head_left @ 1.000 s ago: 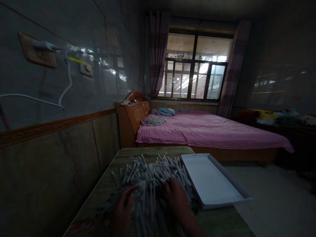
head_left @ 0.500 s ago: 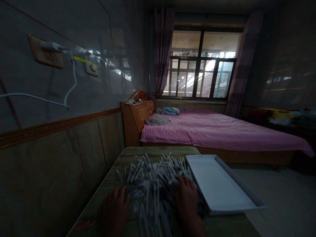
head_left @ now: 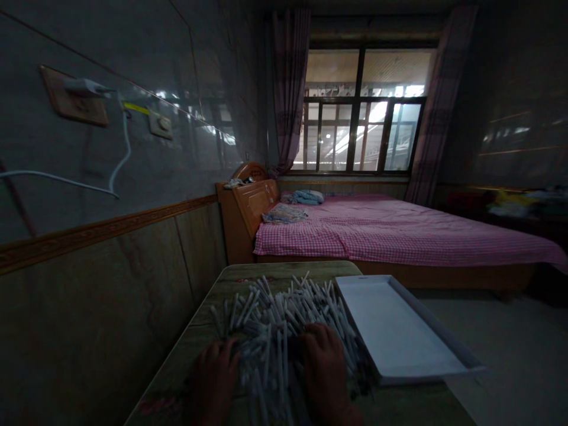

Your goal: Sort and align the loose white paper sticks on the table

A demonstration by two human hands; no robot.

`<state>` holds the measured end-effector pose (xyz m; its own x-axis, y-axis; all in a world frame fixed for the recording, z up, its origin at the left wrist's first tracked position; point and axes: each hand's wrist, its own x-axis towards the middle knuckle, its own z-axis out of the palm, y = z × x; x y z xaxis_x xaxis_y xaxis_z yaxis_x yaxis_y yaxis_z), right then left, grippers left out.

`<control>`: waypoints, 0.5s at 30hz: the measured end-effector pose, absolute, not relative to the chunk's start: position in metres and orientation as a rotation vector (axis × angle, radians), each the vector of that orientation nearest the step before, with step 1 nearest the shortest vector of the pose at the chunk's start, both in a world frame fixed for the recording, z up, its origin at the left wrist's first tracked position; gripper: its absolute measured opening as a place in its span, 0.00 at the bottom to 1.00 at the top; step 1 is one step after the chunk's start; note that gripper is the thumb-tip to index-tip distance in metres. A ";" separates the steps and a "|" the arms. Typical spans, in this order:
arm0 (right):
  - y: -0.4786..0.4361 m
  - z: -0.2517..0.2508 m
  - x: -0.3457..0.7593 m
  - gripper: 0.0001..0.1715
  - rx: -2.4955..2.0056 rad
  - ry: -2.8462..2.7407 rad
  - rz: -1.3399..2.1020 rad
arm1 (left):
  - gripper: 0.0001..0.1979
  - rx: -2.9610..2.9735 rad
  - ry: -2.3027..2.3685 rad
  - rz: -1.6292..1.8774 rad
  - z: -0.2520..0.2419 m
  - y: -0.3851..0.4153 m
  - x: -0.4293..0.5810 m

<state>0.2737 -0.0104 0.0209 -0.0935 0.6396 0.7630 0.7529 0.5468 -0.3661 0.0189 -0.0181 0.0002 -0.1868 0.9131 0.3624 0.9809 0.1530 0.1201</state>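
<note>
A: Container?
B: Shallow white tray [head_left: 399, 325], low walls, pale floor in view. Sits just right of the heap, outer side jutting past the table [head_left: 412, 405] edge.
A: And the white sticks [head_left: 277, 305]?
B: Loose heap on the tabletop, between and beyond the hands.
A: Fingers?
B: Left hand [head_left: 213, 374]: slightly spread, heap's left side. Right hand [head_left: 325, 367]: bent, close together, over sticks. Dim; cannot tell whether either pinches any.

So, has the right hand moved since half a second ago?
Yes, the right hand has shifted left, away from the white tray, itself unmoved against the table.
</note>
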 end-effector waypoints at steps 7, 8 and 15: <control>-0.012 0.023 0.275 0.23 -1.105 -1.796 -0.130 | 0.18 -1.928 -2.183 -0.601 -0.001 -0.017 0.014; -0.013 0.023 0.274 0.23 -1.100 -1.802 -0.134 | 0.18 -1.938 -2.170 -0.636 0.000 -0.019 0.014; -0.017 0.025 0.263 0.23 -1.066 -1.847 -0.196 | 0.17 -2.059 -1.912 -1.011 -0.003 -0.026 0.012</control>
<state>0.2627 -0.0169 0.0248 -0.1588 0.5843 0.7958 0.7385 0.6053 -0.2971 0.0118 -0.0258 -0.0032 -0.0433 0.8252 0.5632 0.9300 -0.1726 0.3245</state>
